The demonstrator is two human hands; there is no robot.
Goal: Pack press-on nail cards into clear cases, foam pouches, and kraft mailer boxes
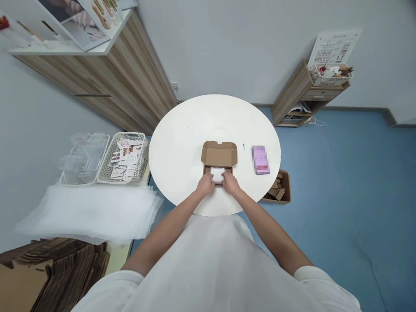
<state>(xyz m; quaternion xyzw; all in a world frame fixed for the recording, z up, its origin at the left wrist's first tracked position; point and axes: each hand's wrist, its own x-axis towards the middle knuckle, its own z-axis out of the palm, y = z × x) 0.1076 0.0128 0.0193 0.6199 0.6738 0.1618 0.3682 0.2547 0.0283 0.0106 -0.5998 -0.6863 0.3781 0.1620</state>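
A small brown cardboard box (219,155) stands on the white oval table (182,143), its lid flipped up on the far side. Inside it lies a white wrapped packet (217,174). My left hand (206,185) grips the packet's left side with the fingers closed, over the box's near left part. On the opposite side my right hand (230,183) has its fingers closed at the packet's right edge. The hands partly cover the box's near wall. To the right of the box lies a purple-pink rectangular thing (260,159), blurred by pixels.
At the left are a white basket of sachets (125,162), a basket of clear plastic containers (86,156), translucent sheets (87,212) and stacked flat cardboard (58,273). A carton of cardboard pieces (277,189) sits on the floor beside the table. Behind is a wooden cabinet (136,73).
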